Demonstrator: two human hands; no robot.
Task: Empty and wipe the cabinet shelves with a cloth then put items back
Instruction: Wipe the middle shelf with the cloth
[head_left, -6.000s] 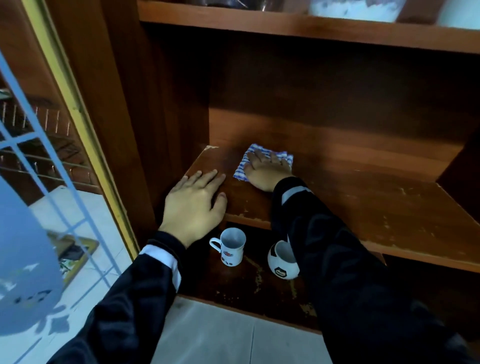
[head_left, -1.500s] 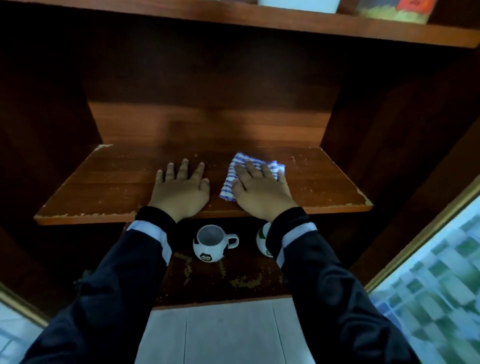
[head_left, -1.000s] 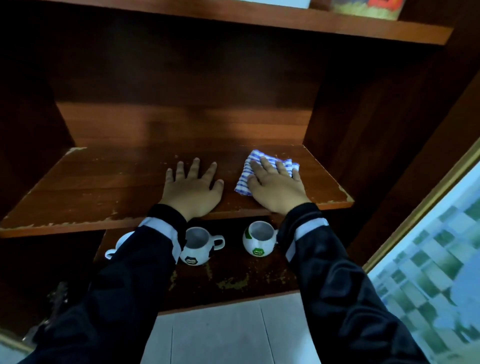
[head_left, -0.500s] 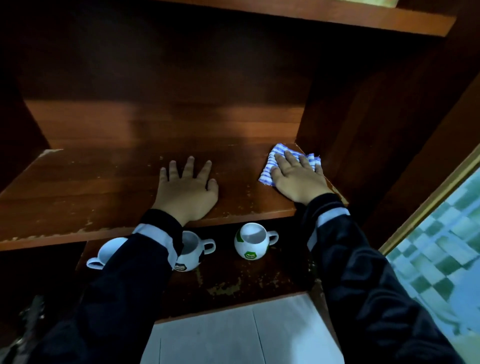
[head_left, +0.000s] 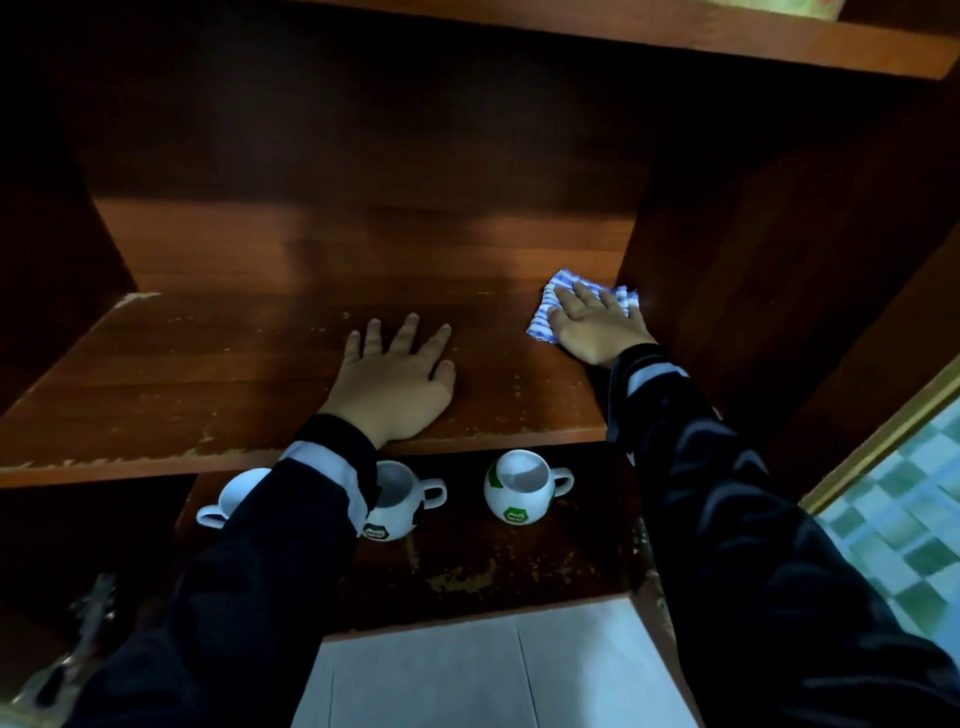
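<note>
Cloth (head_left: 545, 317), one, was pressed flat under the open right hand (head_left: 595, 332) at two o'clock; left hand (head_left: 397, 382) was spread empty; three mugs (head_left: 517, 493) were counted below.

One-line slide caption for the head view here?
Right hand presses a striped cloth into the shelf's right rear corner; left hand rests flat; three mugs below.

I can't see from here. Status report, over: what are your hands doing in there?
Right hand flat on cloth, at shelf's right corner. Left hand open, braced on shelf. Shelf bare, nothing in the way. Three mugs wait below.
</note>
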